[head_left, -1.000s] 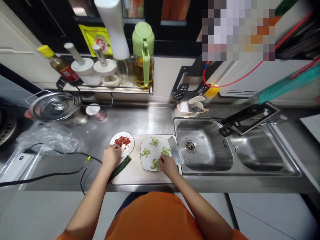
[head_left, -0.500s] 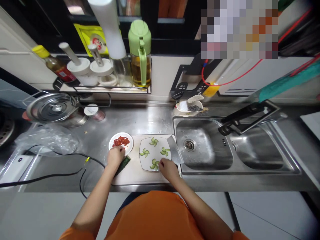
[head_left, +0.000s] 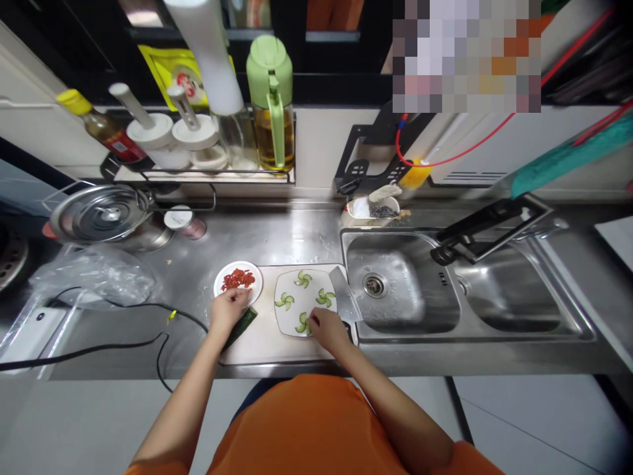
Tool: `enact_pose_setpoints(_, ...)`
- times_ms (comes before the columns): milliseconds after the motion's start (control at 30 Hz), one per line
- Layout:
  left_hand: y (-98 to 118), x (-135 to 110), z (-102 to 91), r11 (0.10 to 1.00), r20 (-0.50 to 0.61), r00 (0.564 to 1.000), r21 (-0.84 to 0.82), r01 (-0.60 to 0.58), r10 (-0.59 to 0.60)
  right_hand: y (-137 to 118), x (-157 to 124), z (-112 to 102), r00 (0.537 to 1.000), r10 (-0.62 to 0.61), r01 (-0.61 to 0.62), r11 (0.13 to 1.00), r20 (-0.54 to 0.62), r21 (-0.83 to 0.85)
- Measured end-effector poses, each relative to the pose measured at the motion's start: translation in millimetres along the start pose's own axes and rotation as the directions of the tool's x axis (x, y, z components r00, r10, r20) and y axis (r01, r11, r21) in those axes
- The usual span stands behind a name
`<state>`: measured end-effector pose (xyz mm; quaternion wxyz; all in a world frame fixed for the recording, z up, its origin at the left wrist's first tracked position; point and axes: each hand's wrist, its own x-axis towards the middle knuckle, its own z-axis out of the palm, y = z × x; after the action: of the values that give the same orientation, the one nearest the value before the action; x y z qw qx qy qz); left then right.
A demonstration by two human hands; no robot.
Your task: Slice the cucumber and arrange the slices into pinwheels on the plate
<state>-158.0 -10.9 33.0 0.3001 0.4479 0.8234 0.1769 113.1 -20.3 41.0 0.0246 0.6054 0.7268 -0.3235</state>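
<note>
My left hand (head_left: 228, 309) rests with curled fingers at the near edge of a small round plate (head_left: 221, 290) that holds chopped red bits (head_left: 238, 278). What its fingertips pinch is hidden. A dark green cucumber piece (head_left: 244, 324) lies just under this hand on the pale cutting board (head_left: 267, 348). My right hand (head_left: 328, 328) has its fingers pressed together on the nearest cucumber pinwheel (head_left: 301, 325) of a white square plate (head_left: 310, 310). Three more pinwheels lie on that plate. A cleaver (head_left: 343, 298) lies at the plate's right side.
The steel double sink (head_left: 410, 323) adjoins the board on the right, with a black faucet (head_left: 487, 231) over it. A pot with a lid (head_left: 106, 216), a plastic bag (head_left: 93, 274) and black cables (head_left: 113, 346) sit to the left. A condiment rack (head_left: 208, 155) stands behind.
My left hand drew back from the red bits to the round plate's near edge, over the cucumber piece. My right hand shifted a little left onto the near pinwheel.
</note>
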Motion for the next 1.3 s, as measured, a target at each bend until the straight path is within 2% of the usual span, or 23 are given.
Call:
enact_pose_setpoints(167,23,-32,37.1,0.962,0.013,0.971,-0.140,-0.234,0.238,-6,7,4,1.000,-0.022,0.022,1.000,0.006,0.001)
enact_pose_setpoints(267,29,-46,59.4,0.927,-0.039,0.931,-0.090,-0.365,0.363,-10,12,6,0.999,-0.033,0.033,0.999,0.021,0.009)
enact_pose_setpoints(367,29,-51,71.9,0.903,-0.074,0.900,0.000,-0.430,0.429,-12,18,8,0.998,-0.060,0.060,0.998,0.000,0.022)
enact_pose_setpoints(633,26,-48,81.0,0.893,-0.114,0.886,0.074,-0.444,0.450,-18,38,16,0.990,-0.115,0.120,0.990,-0.079,0.074)
enact_pose_setpoints(967,24,-47,85.6,0.907,-0.098,0.902,0.091,-0.412,0.420,-24,49,20,0.963,-0.215,0.241,0.957,-0.162,0.160)
enact_pose_setpoints(1133,24,-46,85.5,0.914,-0.095,0.910,0.091,-0.396,0.404,-25,50,24,0.956,-0.256,0.275,0.952,-0.146,0.130)
enact_pose_setpoints(1300,25,-46,85.2,0.908,-0.099,0.904,0.086,-0.410,0.417,-23,52,28,0.962,-0.237,0.252,0.961,-0.136,0.112)
